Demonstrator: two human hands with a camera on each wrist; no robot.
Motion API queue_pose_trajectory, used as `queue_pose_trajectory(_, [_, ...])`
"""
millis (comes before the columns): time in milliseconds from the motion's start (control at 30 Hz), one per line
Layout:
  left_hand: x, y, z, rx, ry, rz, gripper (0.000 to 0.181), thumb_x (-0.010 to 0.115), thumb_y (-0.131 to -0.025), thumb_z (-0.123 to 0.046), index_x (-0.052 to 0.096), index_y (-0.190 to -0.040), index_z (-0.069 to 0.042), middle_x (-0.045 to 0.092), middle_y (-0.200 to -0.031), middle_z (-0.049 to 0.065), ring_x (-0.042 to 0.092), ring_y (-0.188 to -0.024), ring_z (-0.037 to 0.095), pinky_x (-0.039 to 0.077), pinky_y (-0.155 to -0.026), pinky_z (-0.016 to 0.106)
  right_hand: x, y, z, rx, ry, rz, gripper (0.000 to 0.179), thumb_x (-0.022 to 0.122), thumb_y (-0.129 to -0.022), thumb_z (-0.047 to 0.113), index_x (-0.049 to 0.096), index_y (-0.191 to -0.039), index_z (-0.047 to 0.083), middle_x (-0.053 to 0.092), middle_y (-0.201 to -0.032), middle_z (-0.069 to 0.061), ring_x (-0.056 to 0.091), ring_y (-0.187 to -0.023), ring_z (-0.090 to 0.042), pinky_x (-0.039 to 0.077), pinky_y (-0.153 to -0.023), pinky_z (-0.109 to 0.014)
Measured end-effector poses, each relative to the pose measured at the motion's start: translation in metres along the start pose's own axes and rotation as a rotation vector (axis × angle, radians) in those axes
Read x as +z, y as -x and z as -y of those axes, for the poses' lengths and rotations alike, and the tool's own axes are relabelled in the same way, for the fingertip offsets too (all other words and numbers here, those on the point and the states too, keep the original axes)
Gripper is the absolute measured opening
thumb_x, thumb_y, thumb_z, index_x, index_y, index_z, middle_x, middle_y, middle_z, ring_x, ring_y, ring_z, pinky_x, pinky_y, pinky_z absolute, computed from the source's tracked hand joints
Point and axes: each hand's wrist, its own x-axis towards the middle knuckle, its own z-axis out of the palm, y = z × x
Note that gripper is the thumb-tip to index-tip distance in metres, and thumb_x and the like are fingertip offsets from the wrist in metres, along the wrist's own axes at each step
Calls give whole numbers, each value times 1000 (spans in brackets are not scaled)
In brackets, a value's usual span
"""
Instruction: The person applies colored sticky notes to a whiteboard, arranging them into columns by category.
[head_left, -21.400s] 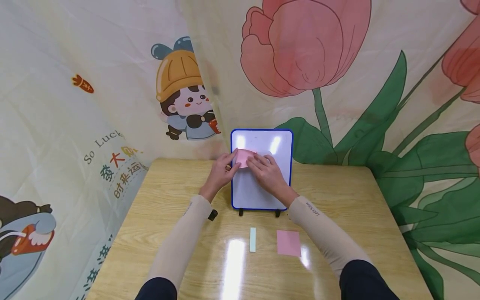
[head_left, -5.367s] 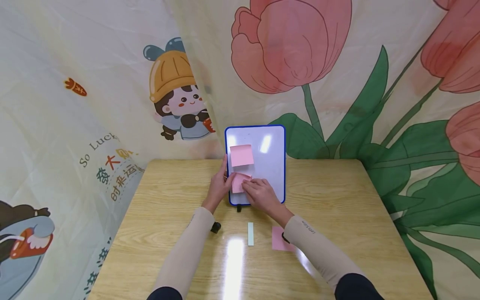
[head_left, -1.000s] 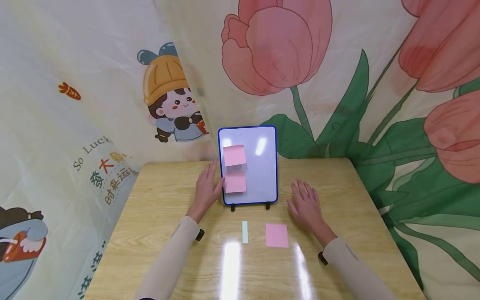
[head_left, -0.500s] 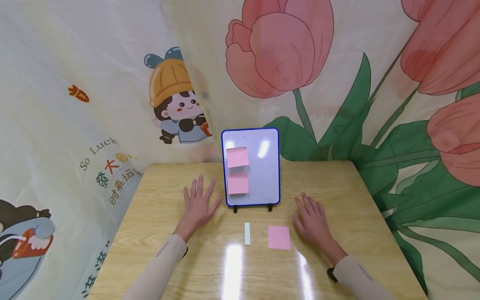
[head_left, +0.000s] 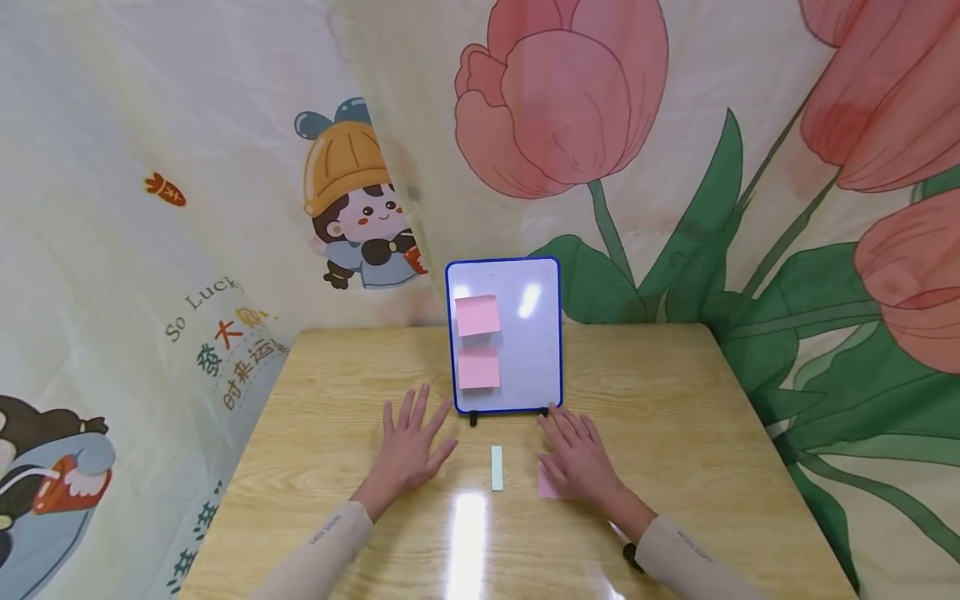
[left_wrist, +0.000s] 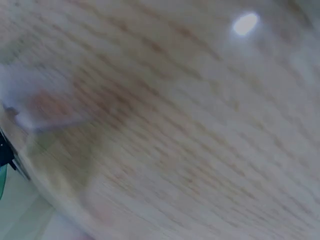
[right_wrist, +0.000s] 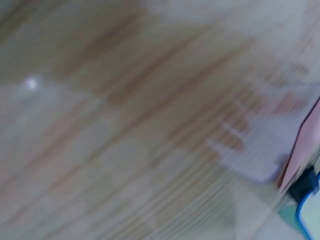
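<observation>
A small whiteboard (head_left: 528,358) with a blue frame stands upright at the back of the table. On its left half are an upper pink sticky note (head_left: 477,316) and a lower pink sticky note (head_left: 478,369). My left hand (head_left: 405,450) is left of the board's foot, its fingers spread and holding nothing. Over a third pink sticky note (head_left: 550,485) lies my right hand (head_left: 583,460), fingers extended, covering most of that square. In the right wrist view a pink sheet (right_wrist: 306,142) shows edge-on at the right border. A pale green strip (head_left: 497,468) lies between the hands.
Two black feet, one the left foot (head_left: 473,418), support the board on the wooden table (head_left: 337,375). Behind it hangs a printed cloth (head_left: 427,50) with tulips and a cartoon figure. The left wrist view shows blurred, glossy wood grain (left_wrist: 200,140).
Earlier, both hands pressed the upper pink note, then the lower one, onto the board. They have since let go. Lately the left hand drew back and the right moved left over the third note.
</observation>
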Motion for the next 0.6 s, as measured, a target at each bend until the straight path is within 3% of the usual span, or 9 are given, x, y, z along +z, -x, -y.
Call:
queue_pose_trajectory(233, [5, 12, -6, 23, -11, -26, 70, 37, -98, -63, 30, -157, -26, 16, -165, 15, 15, -150, 41, 8, -112, 73, 10, -13, 26, -44, -25, 51, 62, 61, -93, 41, 50, -144, 7, 42, -154, -17, 43, -138, -39, 29, -111, -60])
queue_pose_trajectory(400, [7, 22, -15, 62, -21, -54, 69, 38, -98, -62, 32, -156, -24, 24, -163, 15, 22, -149, 41, 16, -111, 73, 16, -21, 44, -111, -69, 91, 54, 69, -90, 37, 61, -133, 5, 55, -143, -15, 50, -131, -37, 33, -110, -60])
queue_pose_trajectory(600, [14, 29, -28, 104, -8, -48, 68, 38, -99, -61, 29, -157, -27, 26, -162, 16, 29, -146, 43, 18, -109, 74, 18, -31, 65, -176, -63, 207, 55, 72, -88, 44, 65, -128, 6, 66, -130, -9, 59, -119, -26, 41, -104, -51])
